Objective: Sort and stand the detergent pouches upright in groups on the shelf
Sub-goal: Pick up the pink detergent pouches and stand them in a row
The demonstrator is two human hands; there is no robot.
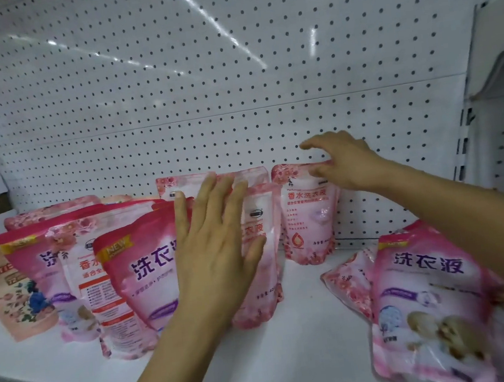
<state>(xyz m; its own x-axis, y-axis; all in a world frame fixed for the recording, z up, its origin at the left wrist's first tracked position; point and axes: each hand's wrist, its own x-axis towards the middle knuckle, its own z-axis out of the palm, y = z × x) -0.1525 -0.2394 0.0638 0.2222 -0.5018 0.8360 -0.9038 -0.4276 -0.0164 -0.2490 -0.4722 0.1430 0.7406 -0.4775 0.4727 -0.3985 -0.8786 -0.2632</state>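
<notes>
Two bare hands reach over the white shelf. The left hand lies flat, fingers straight, pressing a shiny pink pouch standing in the middle. The right hand curls its fingers on top of another soft pouch by the dotted back wall, maybe pinching it.

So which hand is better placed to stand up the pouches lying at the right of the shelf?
Right. The right hand hangs open over the upright pale pouch, on the same side as the lying pouches. The left hand presses flat against the leaning group and probably supports it.
</notes>
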